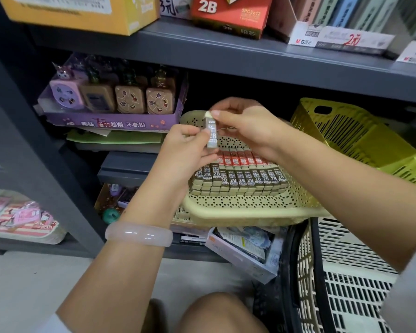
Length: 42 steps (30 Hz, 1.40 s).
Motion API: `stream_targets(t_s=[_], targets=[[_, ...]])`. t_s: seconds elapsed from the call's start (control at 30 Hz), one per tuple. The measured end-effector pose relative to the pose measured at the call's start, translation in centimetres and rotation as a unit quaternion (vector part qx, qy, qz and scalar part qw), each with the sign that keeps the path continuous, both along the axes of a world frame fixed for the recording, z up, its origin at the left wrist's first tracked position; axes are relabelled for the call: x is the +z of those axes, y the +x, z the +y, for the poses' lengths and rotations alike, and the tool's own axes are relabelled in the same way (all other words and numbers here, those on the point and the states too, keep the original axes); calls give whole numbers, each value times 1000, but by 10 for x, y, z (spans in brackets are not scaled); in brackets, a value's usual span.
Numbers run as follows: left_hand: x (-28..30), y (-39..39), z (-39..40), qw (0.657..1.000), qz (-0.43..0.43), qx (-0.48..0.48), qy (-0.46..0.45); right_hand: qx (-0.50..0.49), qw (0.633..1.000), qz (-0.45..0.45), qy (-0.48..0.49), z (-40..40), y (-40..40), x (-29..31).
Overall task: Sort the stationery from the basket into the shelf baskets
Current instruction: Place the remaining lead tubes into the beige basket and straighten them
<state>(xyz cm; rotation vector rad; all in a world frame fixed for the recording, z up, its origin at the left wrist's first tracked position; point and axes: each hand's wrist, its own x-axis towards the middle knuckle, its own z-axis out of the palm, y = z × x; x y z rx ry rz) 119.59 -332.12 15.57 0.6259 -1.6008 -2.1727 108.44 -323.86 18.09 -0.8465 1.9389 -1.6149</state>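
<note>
While I crouch at the shelf [238,56], I hold one 2B lead case [212,131] upright between both hands, above the back of the cream basket [250,210]. My left hand [185,150] has its grip curled round the lower half of the case, thumb against its face. My right hand [245,123] pinches the pale cap end between thumb and fingertip. I judge I hold it this way to read the label and turn it to match the rest before I set it down.

That basket sits on the lower shelf, tilted toward me over the front edge. In it the packed cases [238,176] lie in neat rows, labels up, with red ends toward the back. So this case belongs there, and I think it goes into the open space behind the rows, or on top of them.

At the right edge of the shelf a yellow basket [346,138] leans on its side. Near my knee stands a white basket [351,272] with a dark rim, which I take for the source basket; I cannot see what is left in it. A purple tray of sharpeners [111,102] sits at the left end of the shelf, well apart from my hands.
</note>
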Motion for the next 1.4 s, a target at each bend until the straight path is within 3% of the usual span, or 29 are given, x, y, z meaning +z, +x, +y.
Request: stream_targets(t_s=[0.13,0.23,0.3,0.6,0.83,1.13,1.3,1.4], targets=[[-2,2,-4,1000,-18,-8,-17,-141,987,-24,77,12,-17,-15],[-1,4,-6,1000,-22,-9,-15,-152,964,-46,213,18,-20,-35],[-1,4,-5,1000,-21,-9,-13,-147,955,-62,249,16,-17,-45],[-1,4,-2,1000,-14,3,-16,-137,952,-46,271,5,-9,-56],[5,20,14,999,29,6,-41,-109,967,-10,230,36,2,-26],[0,38,115,975,58,-174,-128,-20,989,-6,143,156,49,16],[-23,34,189,938,25,-281,-201,-58,980,-65,176,244,62,-21],[-42,28,222,900,-5,-329,-286,-81,960,-80,256,280,66,-68]])
